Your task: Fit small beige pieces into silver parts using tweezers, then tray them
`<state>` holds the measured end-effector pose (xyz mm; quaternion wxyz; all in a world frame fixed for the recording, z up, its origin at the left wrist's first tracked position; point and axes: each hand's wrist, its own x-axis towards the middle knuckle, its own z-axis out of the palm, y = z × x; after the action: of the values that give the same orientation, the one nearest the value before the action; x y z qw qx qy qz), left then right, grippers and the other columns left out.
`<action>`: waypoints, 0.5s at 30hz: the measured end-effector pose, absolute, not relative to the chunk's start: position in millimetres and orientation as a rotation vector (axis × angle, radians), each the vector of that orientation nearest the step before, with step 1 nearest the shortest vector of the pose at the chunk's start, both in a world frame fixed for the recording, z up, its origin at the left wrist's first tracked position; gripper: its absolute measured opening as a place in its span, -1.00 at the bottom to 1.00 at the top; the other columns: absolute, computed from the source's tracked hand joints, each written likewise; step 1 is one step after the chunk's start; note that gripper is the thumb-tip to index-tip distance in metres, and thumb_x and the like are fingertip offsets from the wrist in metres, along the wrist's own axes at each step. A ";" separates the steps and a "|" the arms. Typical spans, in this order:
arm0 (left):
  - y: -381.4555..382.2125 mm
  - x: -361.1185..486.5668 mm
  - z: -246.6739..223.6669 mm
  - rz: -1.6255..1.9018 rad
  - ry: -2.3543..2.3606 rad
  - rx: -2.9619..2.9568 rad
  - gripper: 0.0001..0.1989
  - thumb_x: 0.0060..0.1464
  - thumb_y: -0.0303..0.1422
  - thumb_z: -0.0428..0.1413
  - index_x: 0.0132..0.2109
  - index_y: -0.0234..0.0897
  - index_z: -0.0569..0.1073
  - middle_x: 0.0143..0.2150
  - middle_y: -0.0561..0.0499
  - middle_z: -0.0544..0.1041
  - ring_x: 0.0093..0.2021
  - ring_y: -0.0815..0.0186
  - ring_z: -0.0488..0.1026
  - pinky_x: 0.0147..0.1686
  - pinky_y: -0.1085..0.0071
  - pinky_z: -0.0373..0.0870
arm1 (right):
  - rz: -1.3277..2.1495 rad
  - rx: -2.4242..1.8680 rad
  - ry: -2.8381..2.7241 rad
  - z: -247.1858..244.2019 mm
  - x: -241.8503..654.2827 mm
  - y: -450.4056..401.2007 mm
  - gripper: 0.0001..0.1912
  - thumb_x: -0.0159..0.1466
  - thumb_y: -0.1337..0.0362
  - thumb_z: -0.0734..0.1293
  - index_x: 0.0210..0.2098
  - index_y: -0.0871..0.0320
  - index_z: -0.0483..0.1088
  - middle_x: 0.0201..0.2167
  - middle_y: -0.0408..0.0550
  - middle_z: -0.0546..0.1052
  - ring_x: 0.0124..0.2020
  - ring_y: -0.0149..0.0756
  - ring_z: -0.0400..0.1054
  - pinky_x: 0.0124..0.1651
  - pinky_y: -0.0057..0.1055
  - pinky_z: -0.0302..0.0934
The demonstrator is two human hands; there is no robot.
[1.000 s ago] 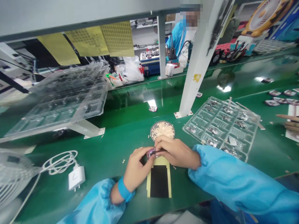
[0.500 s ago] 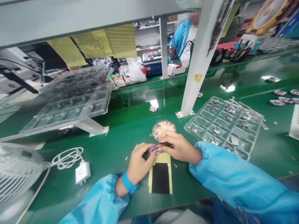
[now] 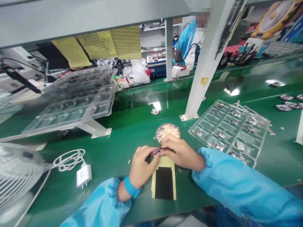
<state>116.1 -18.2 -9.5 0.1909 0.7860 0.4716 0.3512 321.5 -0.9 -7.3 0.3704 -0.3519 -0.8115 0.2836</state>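
Observation:
Between the thumb and fingers of my left hand is a small purple-edged device casing, held up off the bench. My right hand is closed on dark tweezers, whose tip end meets the casing; the exact contact is too small to make out. Below both hands lies a yellow backing sheet with a black rectangle on it. Just beyond my right fingers stands a round dish filled with tiny beige and dark pieces.
A clear compartment tray of small electronic parts lies to the right, near a white post. At left are a fan, a white charger and a raised shelf with trays. Another casing sits behind the dish.
The view has shifted slightly, so the surroundings appear a little further right and lower. Both hands stay together at the casing, which appears slightly turned.

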 end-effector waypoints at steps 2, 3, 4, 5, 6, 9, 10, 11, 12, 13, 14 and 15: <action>-17.3 116.0 -10.8 0.972 1.329 2.193 -0.93 0.19 -0.40 0.15 -0.20 -0.18 0.54 -0.29 0.04 0.59 -0.28 0.27 0.47 -0.20 0.32 0.30 | 0.743 -0.918 -2.097 -7.4 321.0 -1.1 -0.86 0.41 0.24 0.28 -0.19 0.13 0.46 -0.18 -0.04 0.42 -0.19 -0.33 0.38 -0.15 -0.41 0.31; -17.0 116.0 -11.3 0.963 1.333 2.179 -0.93 0.19 -0.39 0.15 -0.20 -0.18 0.54 -0.28 0.04 0.60 -0.27 0.26 0.48 -0.20 0.32 0.30 | 0.752 -0.910 -2.096 -7.4 321.1 -0.6 -0.88 0.41 0.25 0.28 -0.19 0.13 0.44 -0.18 -0.04 0.42 -0.19 -0.33 0.38 -0.15 -0.41 0.30; -16.7 116.0 -11.6 0.953 1.337 2.161 -0.92 0.20 -0.38 0.15 -0.19 -0.18 0.55 -0.26 0.04 0.61 -0.25 0.26 0.49 -0.18 0.31 0.31 | 0.762 -0.894 -2.084 -7.3 321.4 0.4 -0.89 0.40 0.26 0.28 -0.19 0.14 0.42 -0.18 -0.04 0.42 -0.18 -0.32 0.37 -0.14 -0.40 0.30; -16.7 116.1 -11.8 0.947 1.340 2.143 -0.92 0.21 -0.37 0.15 -0.18 -0.17 0.55 -0.25 0.04 0.62 -0.24 0.26 0.50 -0.17 0.31 0.31 | 0.771 -0.873 -2.061 -7.1 322.2 2.0 -0.91 0.40 0.27 0.28 -0.20 0.14 0.41 -0.19 -0.04 0.42 -0.17 -0.31 0.37 -0.12 -0.39 0.30; -16.7 116.2 -11.7 0.945 1.343 2.126 -0.91 0.21 -0.36 0.14 -0.17 -0.17 0.55 -0.23 0.04 0.62 -0.23 0.26 0.50 -0.16 0.31 0.32 | 0.773 -0.856 -2.030 -6.9 323.4 4.2 -0.92 0.40 0.29 0.28 -0.21 0.14 0.40 -0.21 -0.04 0.42 -0.16 -0.30 0.36 -0.09 -0.37 0.30; -17.1 115.9 -11.4 0.937 1.352 2.092 -0.88 0.22 -0.35 0.14 -0.14 -0.16 0.56 -0.21 0.05 0.63 -0.22 0.26 0.50 -0.14 0.31 0.32 | 0.709 -0.904 -1.950 -5.9 330.4 13.0 -0.92 0.41 0.31 0.26 -0.22 0.13 0.38 -0.23 -0.05 0.43 -0.13 -0.26 0.36 -0.03 -0.32 0.29; -17.0 115.4 -11.6 0.932 1.357 2.085 -0.88 0.22 -0.35 0.14 -0.13 -0.16 0.57 -0.21 0.05 0.63 -0.21 0.26 0.50 -0.13 0.31 0.32 | 0.663 -0.966 -1.945 -5.6 333.7 16.0 -0.92 0.41 0.31 0.25 -0.19 0.12 0.38 -0.21 -0.04 0.43 -0.12 -0.25 0.36 -0.02 -0.30 0.29; -16.5 114.6 -12.1 0.926 1.362 2.077 -0.87 0.22 -0.35 0.13 -0.13 -0.16 0.57 -0.20 0.05 0.63 -0.20 0.26 0.50 -0.12 0.31 0.33 | 0.610 -1.039 -1.954 -5.4 337.3 18.8 -0.91 0.41 0.30 0.24 -0.16 0.12 0.39 -0.18 -0.04 0.44 -0.12 -0.24 0.37 -0.03 -0.29 0.29; -15.6 113.5 -12.9 0.920 1.368 2.068 -0.86 0.22 -0.34 0.13 -0.12 -0.16 0.57 -0.19 0.05 0.63 -0.19 0.25 0.50 -0.12 0.31 0.33 | 0.556 -1.119 -1.973 -5.3 340.9 21.2 -0.89 0.42 0.29 0.23 -0.13 0.11 0.39 -0.16 -0.03 0.44 -0.13 -0.23 0.38 -0.04 -0.27 0.30; -14.3 112.1 -13.9 0.915 1.378 2.054 -0.86 0.22 -0.34 0.13 -0.12 -0.16 0.57 -0.19 0.04 0.63 -0.18 0.25 0.50 -0.11 0.31 0.33 | 0.504 -1.197 -1.994 -5.1 344.3 23.1 -0.86 0.43 0.28 0.21 -0.10 0.10 0.40 -0.15 -0.03 0.44 -0.14 -0.22 0.39 -0.05 -0.26 0.30; -12.4 110.7 -14.9 0.910 1.391 2.033 -0.85 0.22 -0.32 0.13 -0.12 -0.17 0.57 -0.18 0.03 0.63 -0.18 0.24 0.50 -0.11 0.31 0.33 | 0.461 -1.265 -2.010 -4.8 347.2 24.4 -0.84 0.43 0.27 0.20 -0.09 0.09 0.41 -0.15 -0.03 0.45 -0.15 -0.21 0.40 -0.05 -0.24 0.30; -10.3 109.3 -15.7 0.904 1.406 2.005 -0.85 0.22 -0.31 0.13 -0.12 -0.18 0.56 -0.19 0.02 0.62 -0.18 0.24 0.50 -0.12 0.32 0.34 | 0.428 -1.314 -2.017 -4.3 349.4 24.9 -0.82 0.44 0.26 0.19 -0.08 0.08 0.42 -0.16 -0.03 0.45 -0.16 -0.20 0.42 -0.06 -0.23 0.31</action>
<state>109.3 -10.3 -15.7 0.2626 0.7411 0.5199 0.3340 349.4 24.9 -4.3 0.3413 -0.5053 -0.7753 0.1647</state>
